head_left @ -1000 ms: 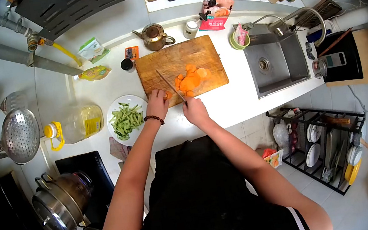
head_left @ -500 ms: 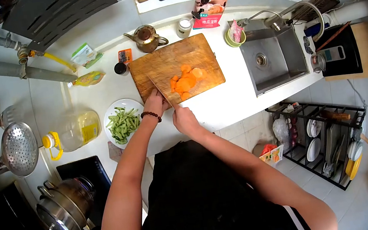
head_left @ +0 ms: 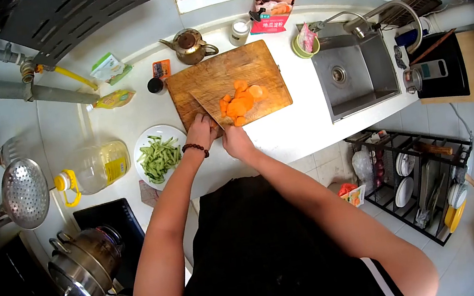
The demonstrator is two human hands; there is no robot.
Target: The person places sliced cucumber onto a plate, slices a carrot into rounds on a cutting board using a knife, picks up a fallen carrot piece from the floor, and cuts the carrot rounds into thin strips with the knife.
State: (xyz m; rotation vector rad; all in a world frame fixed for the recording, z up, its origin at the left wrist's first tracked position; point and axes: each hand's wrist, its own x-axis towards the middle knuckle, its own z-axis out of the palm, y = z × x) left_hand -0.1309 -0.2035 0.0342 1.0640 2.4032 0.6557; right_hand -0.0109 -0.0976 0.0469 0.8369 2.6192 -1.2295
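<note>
On the wooden cutting board (head_left: 252, 64) lies a loose pile of orange carrot slices (head_left: 238, 106). My right hand (head_left: 238, 142) is closed round the handle of a knife at the board's near edge. The knife blade (head_left: 205, 107) is seen almost edge-on, between the pile and my left hand (head_left: 200, 130). Bent fingers of my left hand press on a piece of carrot (head_left: 212, 125), mostly hidden beneath them, close beside the blade. Left of that hand, a white plate (head_left: 177, 133) holds green cucumber strips (head_left: 159, 158).
Behind the board stand a metal teapot (head_left: 188, 46) and a white-lidded jar (head_left: 239, 32). An oil jug (head_left: 97, 167) is on the left, above a steel pot (head_left: 81, 270). The sink (head_left: 354, 74) lies to the right, with a green container (head_left: 305, 47) at its corner.
Both hands and the knife stay at the board's near edge, with only a slight shift at the blade. The whole view has moved a little.
</note>
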